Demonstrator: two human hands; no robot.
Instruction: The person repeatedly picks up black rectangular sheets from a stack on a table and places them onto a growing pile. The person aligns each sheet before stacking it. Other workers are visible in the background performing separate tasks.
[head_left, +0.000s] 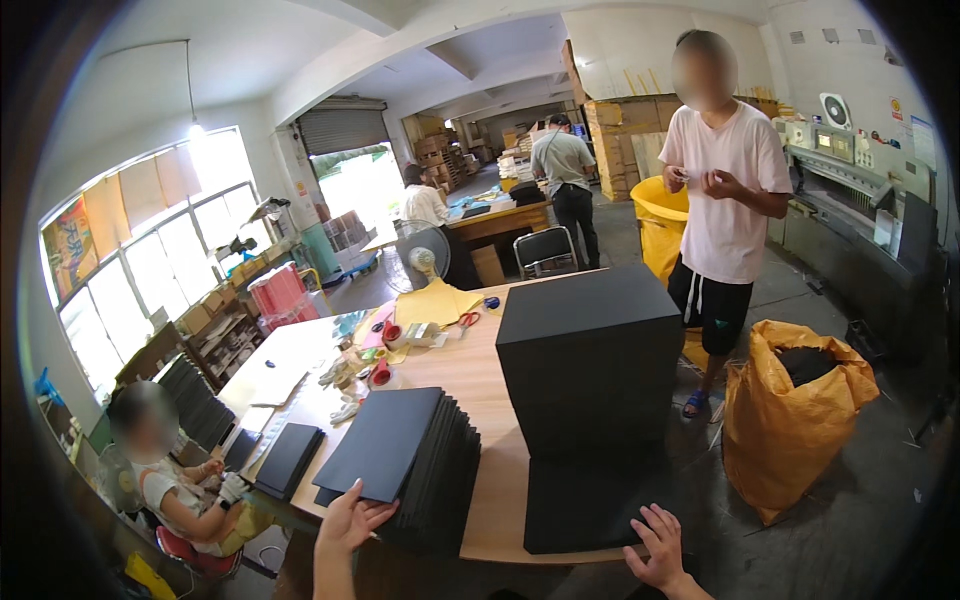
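Room: a workshop seen from the head camera, with tall windows on the left, an open roller door at the back and cardboard boxes stacked along the walls.
Surface: a wooden table (pixel 480 375) runs from the middle toward the lower edge.
Black sheets: a slanted, fanned stack of flat matte black sheets (pixel 425 470) lies on the table's near left part; its top sheet (pixel 385 440) is a plain dark rectangle, lifted a little at its near edge.
Left hand: the left hand (pixel 350 520) grips the near edge of the top sheet, fingers curled over it.
Right hand: the right hand (pixel 660 548) lies open and spread, fingers resting on a flat black sheet at the table's near right edge.
Tall stack: a tall block of black sheets (pixel 590 355) stands just behind the right hand.
Clutter: red tape rolls, scissors and yellow paper lie mid-table.
People: one person stands at right beside an orange sack (pixel 790 420); another sits at lower left.
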